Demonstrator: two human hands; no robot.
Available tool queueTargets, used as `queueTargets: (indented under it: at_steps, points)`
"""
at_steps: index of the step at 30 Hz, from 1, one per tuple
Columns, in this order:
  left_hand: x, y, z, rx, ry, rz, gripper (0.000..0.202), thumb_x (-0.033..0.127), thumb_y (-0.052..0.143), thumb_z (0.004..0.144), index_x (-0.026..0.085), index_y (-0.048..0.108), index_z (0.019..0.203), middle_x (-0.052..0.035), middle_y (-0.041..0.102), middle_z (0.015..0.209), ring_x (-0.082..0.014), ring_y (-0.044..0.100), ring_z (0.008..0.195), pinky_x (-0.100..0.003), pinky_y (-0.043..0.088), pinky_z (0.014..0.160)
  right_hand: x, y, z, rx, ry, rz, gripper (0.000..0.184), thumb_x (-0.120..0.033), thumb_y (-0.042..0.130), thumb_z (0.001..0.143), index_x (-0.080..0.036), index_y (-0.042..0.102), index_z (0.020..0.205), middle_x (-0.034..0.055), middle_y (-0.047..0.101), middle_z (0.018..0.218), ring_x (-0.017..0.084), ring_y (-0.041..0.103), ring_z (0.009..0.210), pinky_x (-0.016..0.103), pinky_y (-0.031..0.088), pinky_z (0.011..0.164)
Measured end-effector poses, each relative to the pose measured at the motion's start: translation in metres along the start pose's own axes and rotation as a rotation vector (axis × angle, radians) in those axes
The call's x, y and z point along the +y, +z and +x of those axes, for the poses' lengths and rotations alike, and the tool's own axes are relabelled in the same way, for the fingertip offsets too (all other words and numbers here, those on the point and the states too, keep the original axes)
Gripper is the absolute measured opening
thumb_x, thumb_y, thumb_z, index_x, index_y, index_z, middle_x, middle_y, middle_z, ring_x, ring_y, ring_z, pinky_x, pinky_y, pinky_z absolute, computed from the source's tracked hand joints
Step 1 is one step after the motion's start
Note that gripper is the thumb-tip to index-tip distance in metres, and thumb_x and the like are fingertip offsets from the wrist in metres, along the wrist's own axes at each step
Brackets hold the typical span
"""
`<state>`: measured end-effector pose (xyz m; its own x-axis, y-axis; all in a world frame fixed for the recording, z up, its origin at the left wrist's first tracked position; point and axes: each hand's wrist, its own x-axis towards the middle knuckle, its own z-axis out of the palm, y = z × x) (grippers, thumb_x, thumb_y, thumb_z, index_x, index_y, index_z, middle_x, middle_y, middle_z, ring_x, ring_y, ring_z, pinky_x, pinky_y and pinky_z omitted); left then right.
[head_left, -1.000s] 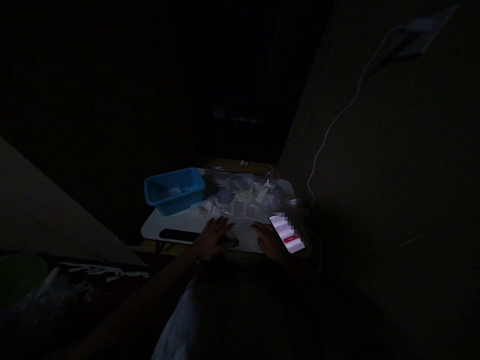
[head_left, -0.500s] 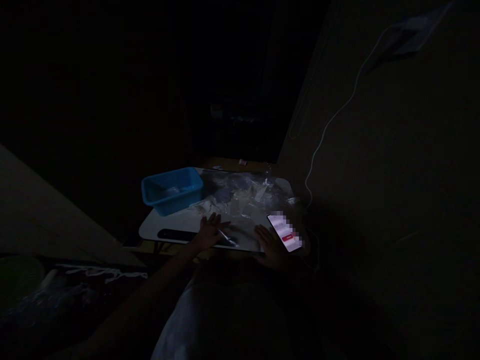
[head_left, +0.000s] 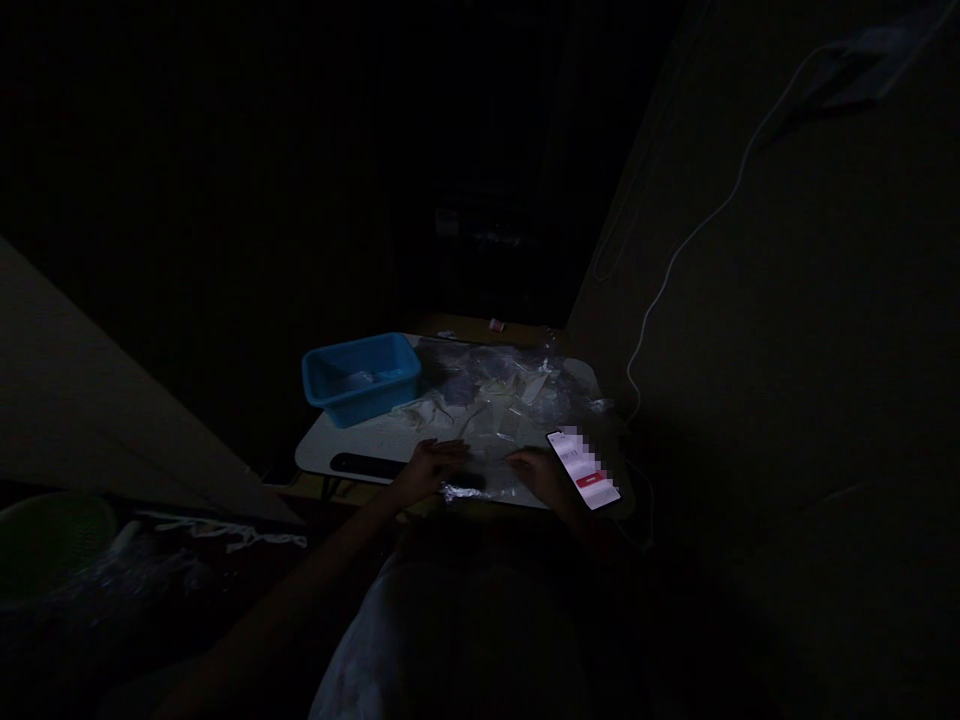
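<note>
Over a white tabletop (head_left: 352, 440), the head view shows the person's left hand (head_left: 429, 470) and right hand (head_left: 536, 475) low at the near edge, with a crumpled strip of silver foil (head_left: 459, 492) just in front of the left hand, beside a dark object (head_left: 471, 482). The left fingers (head_left: 450, 452) stretch nearly flat toward the right hand, whose fingers (head_left: 517, 458) curl slightly above crinkled clear plastic film (head_left: 491, 400); the light is too dim to tell whether either hand holds anything. Handling the foil looks like the step in hand, and a firm hold on it would call for closed fingers. Farther back sits a blue plastic tub (head_left: 360, 400), and a lit smartphone (head_left: 583, 468) lies beside the right hand.
</note>
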<state>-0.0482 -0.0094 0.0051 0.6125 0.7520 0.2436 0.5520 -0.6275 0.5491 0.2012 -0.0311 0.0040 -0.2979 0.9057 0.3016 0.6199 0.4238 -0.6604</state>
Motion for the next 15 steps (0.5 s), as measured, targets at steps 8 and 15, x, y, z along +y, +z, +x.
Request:
queueTargets:
  at_steps: [8, 15]
  points:
    - [-0.011, 0.009, 0.008, 0.016, -0.006, -0.115, 0.026, 0.029, 0.057, 0.069, 0.021, 0.065, 0.093, -0.006, 0.059, 0.111, -0.0209, 0.049, 0.108, -0.037, 0.036, 0.092, -0.014, -0.012, 0.004, -0.06, 0.133, -0.038, 0.021, -0.024, 0.046, 0.077, -0.018, 0.066, 0.073, 0.0026, 0.067, 0.072, 0.017, 0.061, 0.071, 0.029, 0.047, 0.067]
    - [-0.013, 0.005, 0.026, -0.076, -0.126, -0.027, 0.022, 0.03, 0.063, 0.064, 0.02, 0.065, 0.083, -0.0071, 0.048, 0.125, -0.0272, 0.024, 0.125, -0.047, 0.023, 0.099, -0.021, -0.023, 0.012, -0.115, 0.226, 0.086, 0.017, -0.02, 0.05, 0.074, -0.017, 0.065, 0.065, -0.0008, 0.064, 0.063, 0.013, 0.058, 0.062, 0.023, 0.043, 0.059]
